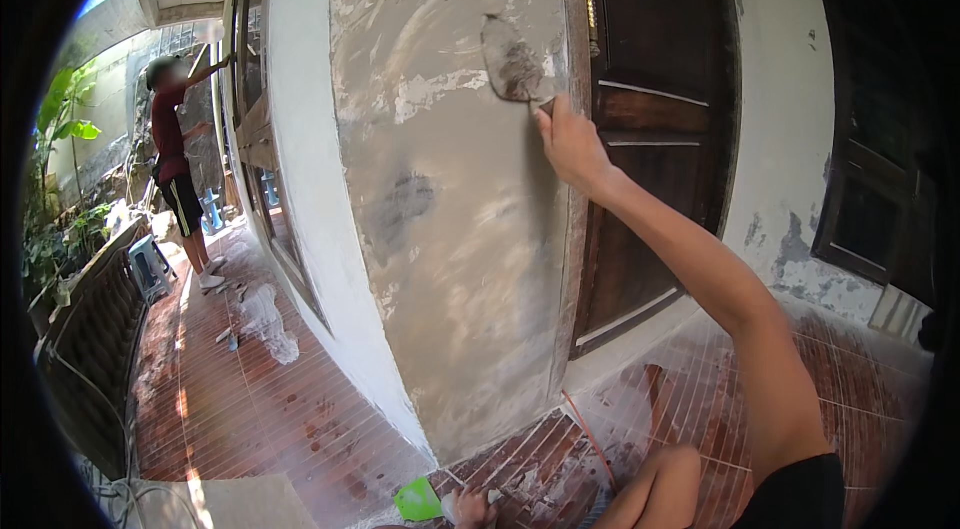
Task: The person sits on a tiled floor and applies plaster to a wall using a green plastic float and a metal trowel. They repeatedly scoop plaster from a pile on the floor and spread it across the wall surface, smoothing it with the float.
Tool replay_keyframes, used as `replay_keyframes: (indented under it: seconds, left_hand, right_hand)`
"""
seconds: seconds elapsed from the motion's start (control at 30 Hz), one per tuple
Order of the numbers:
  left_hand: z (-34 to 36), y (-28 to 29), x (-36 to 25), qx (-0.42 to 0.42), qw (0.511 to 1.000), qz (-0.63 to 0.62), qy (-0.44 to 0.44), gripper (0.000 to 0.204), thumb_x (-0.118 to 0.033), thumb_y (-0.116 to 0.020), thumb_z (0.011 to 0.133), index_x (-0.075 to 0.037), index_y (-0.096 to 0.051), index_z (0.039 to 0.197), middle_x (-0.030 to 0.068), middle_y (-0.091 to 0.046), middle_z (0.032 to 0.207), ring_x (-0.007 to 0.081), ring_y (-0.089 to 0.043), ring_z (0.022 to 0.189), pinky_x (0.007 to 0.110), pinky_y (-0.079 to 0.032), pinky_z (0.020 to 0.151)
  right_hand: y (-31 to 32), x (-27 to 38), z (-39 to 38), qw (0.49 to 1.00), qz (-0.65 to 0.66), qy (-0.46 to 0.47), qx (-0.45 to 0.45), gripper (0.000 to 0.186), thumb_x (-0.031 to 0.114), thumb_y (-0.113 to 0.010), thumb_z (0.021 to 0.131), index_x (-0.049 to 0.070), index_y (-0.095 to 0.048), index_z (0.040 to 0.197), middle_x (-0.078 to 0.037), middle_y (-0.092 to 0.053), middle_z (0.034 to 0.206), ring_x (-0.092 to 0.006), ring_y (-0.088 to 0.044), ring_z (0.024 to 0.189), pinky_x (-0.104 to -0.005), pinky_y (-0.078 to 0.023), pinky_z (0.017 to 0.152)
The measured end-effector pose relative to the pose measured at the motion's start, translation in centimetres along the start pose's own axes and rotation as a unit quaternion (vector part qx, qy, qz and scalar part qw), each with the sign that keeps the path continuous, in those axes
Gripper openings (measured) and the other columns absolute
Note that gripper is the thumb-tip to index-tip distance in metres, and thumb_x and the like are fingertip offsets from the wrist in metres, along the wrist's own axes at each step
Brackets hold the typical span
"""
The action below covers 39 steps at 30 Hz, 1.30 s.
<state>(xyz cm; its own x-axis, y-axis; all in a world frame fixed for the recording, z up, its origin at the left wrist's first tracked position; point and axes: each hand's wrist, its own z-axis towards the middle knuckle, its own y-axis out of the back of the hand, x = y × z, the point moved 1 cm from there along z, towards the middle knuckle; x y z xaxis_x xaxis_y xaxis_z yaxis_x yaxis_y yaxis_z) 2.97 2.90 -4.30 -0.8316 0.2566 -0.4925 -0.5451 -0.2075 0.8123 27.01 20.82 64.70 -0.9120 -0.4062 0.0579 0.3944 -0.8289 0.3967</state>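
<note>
My right hand is closed round the handle of a pointing trowel. The trowel's leaf-shaped blade, smeared with grey mortar, lies against or very near the upper part of a plastered wall panel. The panel is grey-beige and patchy, with pale bare spots and a darker damp smudge. Low at the bottom edge, my left hand appears closed on a bright green flat plastic scraper; part of its grip is hidden.
A dark wooden door adjoins the panel on the right. A person stands at the left by a window frame. A blue-grey stool, a crumpled plastic sheet and a dusty, splattered red tiled floor lie around.
</note>
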Motion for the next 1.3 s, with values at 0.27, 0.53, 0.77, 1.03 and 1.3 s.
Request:
replay_keyframes:
  seconds: [0.27,0.53,0.77,1.03,1.3]
  left_hand:
    - [-0.7,2.3,-1.2,0.106,0.992,0.071,0.015,0.036,-0.033,-0.058,0.084,-0.012,-0.066,0.112,0.0212,-0.066,0.102,0.0384,-0.06,0.097,0.053,-0.047,0.084]
    - [-0.4,2.4,-1.3,0.044,0.995,0.084,-0.032,0.039,-0.033,-0.059,0.081,-0.011,-0.066,0.113,0.0185,-0.068,0.097,0.0376,-0.059,0.104,0.053,-0.046,0.087]
    - [-0.4,2.6,-1.3,0.143,0.986,0.064,0.048,0.044,-0.033,-0.059,0.082,-0.015,-0.063,0.122,0.0201,-0.064,0.117,0.0379,-0.058,0.108,0.055,-0.043,0.093]
    - [-0.1,3.1,-2.0,0.141,0.987,0.074,0.027,0.037,-0.033,-0.053,0.086,-0.012,-0.066,0.114,0.0158,-0.068,0.1,0.0339,-0.058,0.102,0.053,-0.039,0.094]
    - [-0.3,2.6,-1.5,0.077,0.992,0.091,-0.037,0.041,-0.032,-0.057,0.082,-0.012,-0.065,0.117,0.0187,-0.065,0.109,0.0372,-0.059,0.101,0.056,-0.038,0.095]
  right_hand:
    - [3.3,-2.4,1.7,0.998,-0.032,0.047,-0.03,0.037,0.034,-0.045,0.103,-0.003,-0.042,0.101,-0.03,-0.063,0.078,-0.0517,-0.062,0.077,-0.0581,-0.049,0.067]
    - [1.0,0.0,-2.3,0.981,0.007,0.097,0.17,0.029,0.025,-0.047,0.102,-0.003,-0.04,0.1,-0.033,-0.059,0.073,-0.0537,-0.058,0.074,-0.0593,-0.045,0.064]
    - [1.3,-2.8,2.6,0.991,0.034,-0.045,-0.119,0.033,0.031,-0.045,0.102,-0.002,-0.042,0.1,-0.031,-0.061,0.075,-0.0527,-0.06,0.076,-0.0597,-0.047,0.068]
    - [5.4,-3.0,7.3,0.994,-0.022,0.045,-0.094,0.037,0.035,-0.047,0.102,-0.002,-0.043,0.101,-0.031,-0.063,0.077,-0.0527,-0.062,0.079,-0.0599,-0.048,0.069]
    - [3.5,-2.6,7.1,0.996,-0.033,0.079,-0.006,0.039,0.035,-0.045,0.102,-0.004,-0.044,0.099,-0.033,-0.063,0.081,-0.0542,-0.061,0.083,-0.0581,-0.05,0.074]
